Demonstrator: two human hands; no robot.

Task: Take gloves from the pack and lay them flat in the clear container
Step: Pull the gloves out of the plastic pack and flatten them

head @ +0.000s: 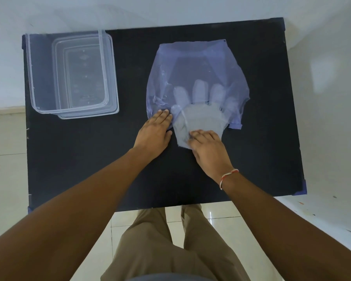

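A translucent bluish plastic pack (197, 63) lies flat on the black table, right of the middle. Thin clear gloves (201, 118) stick halfway out of its near opening, their fingers still inside the pack. My left hand (154, 132) presses flat on the pack's near left corner. My right hand (208, 147) has its fingertips pinched on the cuff end of the gloves. The clear container (39, 78) stands at the far left of the table, with nothing inside that I can see.
A clear lid (111, 78) lies partly under the container on its right side. The black table (89, 159) has its near edge just above my legs. White tiled floor surrounds the table.
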